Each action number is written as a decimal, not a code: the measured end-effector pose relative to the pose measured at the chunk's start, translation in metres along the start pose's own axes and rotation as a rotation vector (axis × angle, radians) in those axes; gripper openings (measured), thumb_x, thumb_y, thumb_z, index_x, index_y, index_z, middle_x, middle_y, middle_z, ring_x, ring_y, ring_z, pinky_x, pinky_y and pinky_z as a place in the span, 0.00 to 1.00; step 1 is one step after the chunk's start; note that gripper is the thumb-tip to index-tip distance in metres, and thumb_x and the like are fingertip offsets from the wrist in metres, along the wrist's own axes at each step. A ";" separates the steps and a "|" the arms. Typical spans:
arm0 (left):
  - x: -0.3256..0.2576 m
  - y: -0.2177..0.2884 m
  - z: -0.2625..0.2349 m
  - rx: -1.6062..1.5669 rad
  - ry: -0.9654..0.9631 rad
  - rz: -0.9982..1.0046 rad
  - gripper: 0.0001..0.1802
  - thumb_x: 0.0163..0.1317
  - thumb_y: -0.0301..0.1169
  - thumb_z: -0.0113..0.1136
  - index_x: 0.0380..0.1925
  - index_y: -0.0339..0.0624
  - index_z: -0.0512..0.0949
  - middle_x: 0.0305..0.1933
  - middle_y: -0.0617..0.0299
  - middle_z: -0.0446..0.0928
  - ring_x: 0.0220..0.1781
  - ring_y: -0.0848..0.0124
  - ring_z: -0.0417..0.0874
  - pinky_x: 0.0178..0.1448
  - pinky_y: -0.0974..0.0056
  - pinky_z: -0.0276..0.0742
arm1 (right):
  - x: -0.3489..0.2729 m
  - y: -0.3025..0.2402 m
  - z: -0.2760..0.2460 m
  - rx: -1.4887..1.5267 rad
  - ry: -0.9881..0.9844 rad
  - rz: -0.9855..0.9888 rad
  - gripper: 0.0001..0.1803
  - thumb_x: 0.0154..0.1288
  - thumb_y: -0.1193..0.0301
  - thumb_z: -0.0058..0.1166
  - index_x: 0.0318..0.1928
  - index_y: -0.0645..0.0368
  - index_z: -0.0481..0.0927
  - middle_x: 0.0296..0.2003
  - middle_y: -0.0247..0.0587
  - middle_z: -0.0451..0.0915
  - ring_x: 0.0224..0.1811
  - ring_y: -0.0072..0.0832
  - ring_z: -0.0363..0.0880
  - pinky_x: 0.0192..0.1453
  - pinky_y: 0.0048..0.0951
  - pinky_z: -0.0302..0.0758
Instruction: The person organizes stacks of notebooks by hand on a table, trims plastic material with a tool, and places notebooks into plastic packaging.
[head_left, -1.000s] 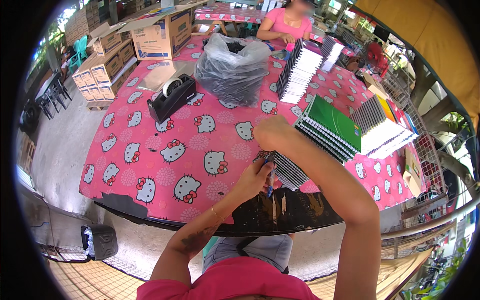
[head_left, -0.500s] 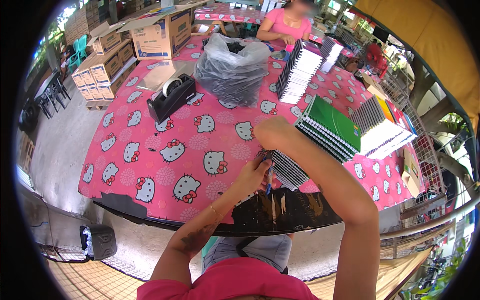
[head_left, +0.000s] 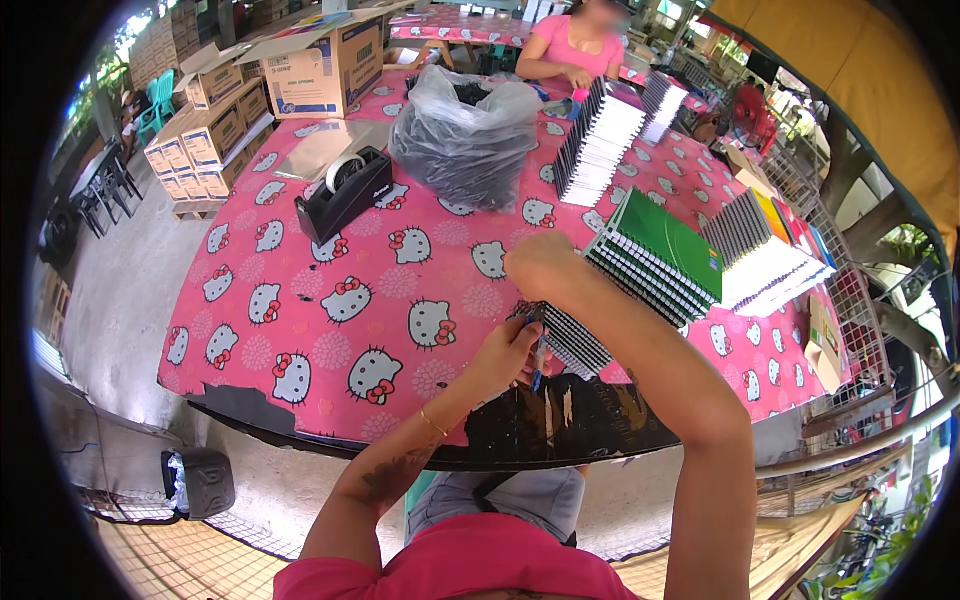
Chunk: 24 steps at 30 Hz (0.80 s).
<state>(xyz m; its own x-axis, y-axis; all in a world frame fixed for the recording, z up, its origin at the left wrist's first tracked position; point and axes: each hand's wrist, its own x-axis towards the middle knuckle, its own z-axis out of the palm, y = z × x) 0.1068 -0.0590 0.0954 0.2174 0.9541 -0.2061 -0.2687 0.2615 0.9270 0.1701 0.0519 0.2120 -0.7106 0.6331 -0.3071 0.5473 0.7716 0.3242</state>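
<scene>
At the table's near edge, my left hand point(head_left: 508, 352) is closed round a slim blue-handled tool point(head_left: 538, 372), whose exact kind I cannot make out. It is beside the left end of a stack of spiral-bound notebooks point(head_left: 577, 345), their dark coils facing me. My right hand point(head_left: 540, 262) is bent sharply at the wrist over that same end, close above my left hand. Its fingers are mostly hidden, so what they hold does not show. Green-covered spiral notebooks point(head_left: 672, 245) lie stacked just beyond, partly behind my right forearm.
A black tape dispenser point(head_left: 345, 200) and a plastic bag of dark things point(head_left: 465, 145) stand on the pink patterned table point(head_left: 400, 285). More notebook stacks point(head_left: 602, 145) point(head_left: 760, 255) rise at the right. Cardboard boxes point(head_left: 325, 75) fill the far left; a person point(head_left: 575, 50) sits across.
Both hands keep almost the same place at the end of the notebook stack. My right forearm has shifted very slightly left, and the view has moved a little.
</scene>
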 end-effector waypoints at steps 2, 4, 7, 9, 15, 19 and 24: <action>0.002 -0.002 -0.001 0.002 0.013 0.015 0.21 0.74 0.42 0.42 0.51 0.33 0.68 0.35 0.54 0.79 0.32 0.63 0.87 0.28 0.64 0.82 | 0.002 -0.001 0.001 0.010 -0.012 0.012 0.12 0.59 0.67 0.55 0.41 0.54 0.87 0.41 0.42 0.86 0.44 0.36 0.85 0.43 0.37 0.79; 0.001 -0.001 0.001 0.033 0.026 0.036 0.21 0.74 0.42 0.42 0.51 0.33 0.68 0.33 0.55 0.78 0.29 0.65 0.85 0.27 0.65 0.82 | 0.003 -0.001 0.001 0.022 -0.036 0.014 0.11 0.58 0.68 0.57 0.40 0.55 0.87 0.40 0.43 0.86 0.43 0.37 0.85 0.42 0.39 0.80; -0.002 0.006 0.006 0.112 0.036 0.069 0.21 0.74 0.41 0.42 0.51 0.32 0.68 0.30 0.58 0.76 0.25 0.68 0.82 0.26 0.65 0.81 | 0.001 0.000 0.000 0.042 -0.060 0.005 0.10 0.54 0.70 0.60 0.38 0.58 0.86 0.36 0.44 0.85 0.41 0.40 0.85 0.40 0.43 0.80; -0.003 0.006 0.007 0.152 0.031 0.082 0.21 0.74 0.42 0.42 0.51 0.32 0.68 0.28 0.59 0.75 0.22 0.69 0.80 0.25 0.65 0.80 | 0.001 0.002 0.005 0.057 -0.035 0.005 0.10 0.54 0.71 0.60 0.37 0.58 0.86 0.35 0.44 0.85 0.41 0.40 0.85 0.40 0.43 0.79; -0.006 -0.022 -0.001 0.014 0.042 0.011 0.22 0.74 0.43 0.43 0.52 0.34 0.68 0.34 0.54 0.79 0.30 0.64 0.86 0.27 0.64 0.82 | 0.004 -0.008 -0.003 0.007 -0.068 -0.023 0.12 0.58 0.68 0.57 0.41 0.54 0.87 0.41 0.40 0.86 0.45 0.35 0.85 0.41 0.39 0.80; 0.001 -0.012 0.000 0.018 0.022 0.012 0.21 0.74 0.43 0.43 0.51 0.34 0.68 0.36 0.52 0.80 0.33 0.62 0.87 0.28 0.63 0.82 | 0.009 -0.003 0.008 -0.012 -0.115 -0.014 0.13 0.57 0.69 0.57 0.42 0.54 0.87 0.41 0.40 0.86 0.45 0.35 0.85 0.41 0.40 0.80; 0.001 -0.003 -0.001 0.177 0.019 0.059 0.21 0.74 0.43 0.43 0.50 0.34 0.69 0.35 0.52 0.80 0.33 0.62 0.87 0.27 0.64 0.81 | 0.010 -0.003 0.014 0.072 -0.069 0.044 0.09 0.54 0.70 0.60 0.36 0.57 0.87 0.37 0.45 0.86 0.43 0.41 0.85 0.43 0.43 0.80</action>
<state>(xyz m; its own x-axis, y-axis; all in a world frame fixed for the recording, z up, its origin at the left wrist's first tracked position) 0.1069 -0.0586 0.0918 0.1875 0.9701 -0.1542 -0.1109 0.1769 0.9780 0.1673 0.0571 0.1954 -0.6545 0.6671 -0.3558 0.6094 0.7440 0.2739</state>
